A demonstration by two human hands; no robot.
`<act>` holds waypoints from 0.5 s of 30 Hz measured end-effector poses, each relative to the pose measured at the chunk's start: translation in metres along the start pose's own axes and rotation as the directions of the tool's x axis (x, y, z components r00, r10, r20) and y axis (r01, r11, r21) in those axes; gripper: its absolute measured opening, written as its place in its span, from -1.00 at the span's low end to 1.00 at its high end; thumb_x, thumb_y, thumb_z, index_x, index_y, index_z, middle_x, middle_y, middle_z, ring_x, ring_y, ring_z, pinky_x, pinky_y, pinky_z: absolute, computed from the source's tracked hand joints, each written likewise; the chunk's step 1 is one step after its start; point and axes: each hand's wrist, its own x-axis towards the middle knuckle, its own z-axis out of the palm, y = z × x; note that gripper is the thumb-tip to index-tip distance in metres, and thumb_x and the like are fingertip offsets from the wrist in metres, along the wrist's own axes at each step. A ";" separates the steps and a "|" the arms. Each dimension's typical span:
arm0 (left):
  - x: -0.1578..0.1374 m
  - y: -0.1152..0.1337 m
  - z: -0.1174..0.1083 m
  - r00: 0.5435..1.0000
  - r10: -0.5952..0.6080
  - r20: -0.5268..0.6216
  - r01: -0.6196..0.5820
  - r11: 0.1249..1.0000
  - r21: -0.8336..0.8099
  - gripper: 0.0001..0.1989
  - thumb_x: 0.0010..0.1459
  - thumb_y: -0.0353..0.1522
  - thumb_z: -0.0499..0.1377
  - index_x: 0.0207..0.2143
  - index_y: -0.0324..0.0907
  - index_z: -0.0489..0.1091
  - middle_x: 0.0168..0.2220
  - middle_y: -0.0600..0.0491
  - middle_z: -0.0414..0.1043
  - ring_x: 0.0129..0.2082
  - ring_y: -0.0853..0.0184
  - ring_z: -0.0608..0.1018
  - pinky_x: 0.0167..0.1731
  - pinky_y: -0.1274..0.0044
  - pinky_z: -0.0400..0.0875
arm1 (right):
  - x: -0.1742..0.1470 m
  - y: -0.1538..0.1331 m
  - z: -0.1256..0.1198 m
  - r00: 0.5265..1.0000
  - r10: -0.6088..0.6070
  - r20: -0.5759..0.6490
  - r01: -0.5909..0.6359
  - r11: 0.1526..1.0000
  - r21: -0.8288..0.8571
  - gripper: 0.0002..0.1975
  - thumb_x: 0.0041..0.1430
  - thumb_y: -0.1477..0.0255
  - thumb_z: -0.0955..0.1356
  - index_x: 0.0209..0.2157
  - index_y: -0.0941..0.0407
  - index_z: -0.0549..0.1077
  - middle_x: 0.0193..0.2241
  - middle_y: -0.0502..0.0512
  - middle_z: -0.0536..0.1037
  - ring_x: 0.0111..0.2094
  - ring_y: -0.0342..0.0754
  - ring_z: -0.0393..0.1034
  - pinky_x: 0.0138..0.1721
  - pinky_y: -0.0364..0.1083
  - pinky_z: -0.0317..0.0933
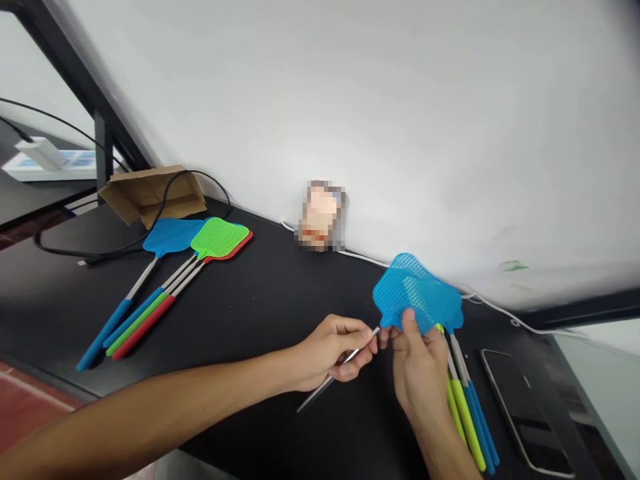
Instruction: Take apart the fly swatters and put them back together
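My left hand (336, 348) is closed around a thin metal rod (317, 392), which slants from lower left up towards my right hand. Thumb and fingers of my right hand (419, 363) pinch a blue mesh fly swatter head (397, 290). The rod's upper end is close to the neck of this head; I cannot tell whether they touch. Behind and right of my right hand lie several fly swatters with yellow-green handles (467, 423) and blue handles (481, 417). Another blue swatter head (447, 310) overlaps the held one, and my hand partly covers the pile.
On the left of the black table (270, 293) lie several swatters with blue (173, 235), green (220, 238) and red (143, 327) parts. Behind them are an open cardboard box (150, 193) and a black cable (87, 253). A phone (527, 410) lies at right. A blurred-out object (321, 217) leans against the wall.
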 end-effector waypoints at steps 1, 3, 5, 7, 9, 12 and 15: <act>-0.001 0.000 -0.001 0.999 -0.028 0.035 0.029 0.999 -0.032 -0.71 0.26 -0.21 0.27 -0.36 -0.28 0.41 -0.59 0.18 0.24 -0.75 0.62 0.13 -0.71 0.63 -0.13 | 0.007 -0.004 -0.005 0.999 0.047 0.017 -0.049 0.991 0.128 -0.62 0.25 0.12 0.44 -0.46 0.09 0.37 -0.54 -0.05 0.36 -0.52 -0.13 0.28 -0.47 -0.10 0.19; -0.003 0.001 -0.002 0.992 -0.073 0.103 0.082 0.993 -0.086 -0.73 0.27 -0.23 0.27 -0.35 -0.27 0.41 -0.57 0.18 0.24 -0.75 0.63 0.11 -0.70 0.62 -0.14 | 0.024 -0.012 -0.019 0.995 0.100 0.020 -0.101 0.943 0.317 -0.64 0.21 0.17 0.47 -0.45 0.10 0.35 -0.52 -0.08 0.32 -0.53 -0.19 0.22 -0.48 -0.13 0.19; -0.003 0.003 -0.002 0.988 -0.077 0.133 0.095 0.987 -0.131 -0.75 0.27 -0.25 0.26 -0.35 -0.27 0.41 -0.57 0.18 0.24 -0.76 0.62 0.12 -0.71 0.63 -0.14 | 0.039 -0.017 -0.034 0.993 0.101 -0.052 -0.074 0.922 0.379 -0.65 0.17 0.23 0.51 -0.45 0.11 0.34 -0.53 -0.10 0.30 -0.52 -0.22 0.20 -0.48 -0.17 0.19; -0.001 0.008 -0.003 0.995 -0.034 0.095 0.050 0.984 -0.169 -0.77 0.25 -0.26 0.27 -0.34 -0.26 0.42 -0.58 0.18 0.25 -0.76 0.61 0.13 -0.73 0.65 -0.11 | 0.049 -0.016 -0.044 0.986 0.086 -0.140 -0.037 0.947 0.318 -0.64 0.09 0.25 0.55 -0.45 0.11 0.35 -0.55 -0.12 0.31 -0.52 -0.21 0.21 -0.50 -0.18 0.19; 0.003 0.019 -0.006 0.999 0.045 -0.021 -0.048 0.984 -0.172 -0.79 0.23 -0.27 0.28 -0.32 -0.25 0.42 -0.57 0.19 0.26 -0.75 0.61 0.16 -0.74 0.67 -0.08 | 0.051 -0.008 -0.045 0.981 0.090 -0.170 -0.057 0.979 0.193 -0.61 0.00 0.26 0.59 -0.45 0.11 0.35 -0.58 -0.11 0.34 -0.53 -0.18 0.25 -0.54 -0.17 0.18; 0.012 0.040 -0.019 0.934 0.226 -0.276 -0.234 0.972 0.003 -0.76 0.22 -0.23 0.27 -0.26 -0.24 0.42 -0.54 0.15 0.34 -0.72 0.56 0.28 -0.74 0.66 0.02 | 0.045 0.007 -0.035 0.984 0.145 -0.099 -0.148 0.989 -0.019 -0.56 -0.05 0.18 0.60 -0.48 0.11 0.35 -0.60 -0.06 0.41 -0.57 -0.15 0.29 -0.59 -0.15 0.16; 0.019 0.055 -0.036 0.793 0.472 -0.386 -0.291 0.850 0.440 -0.75 0.24 -0.20 0.23 -0.19 -0.20 0.39 -0.49 0.08 0.49 -0.64 0.42 0.46 -0.66 0.60 0.22 | 0.037 0.019 -0.027 0.989 0.146 -0.003 -0.140 0.945 -0.294 -0.55 0.03 0.06 0.53 -0.49 0.12 0.38 -0.63 -0.04 0.43 -0.65 -0.17 0.24 -0.62 -0.14 0.13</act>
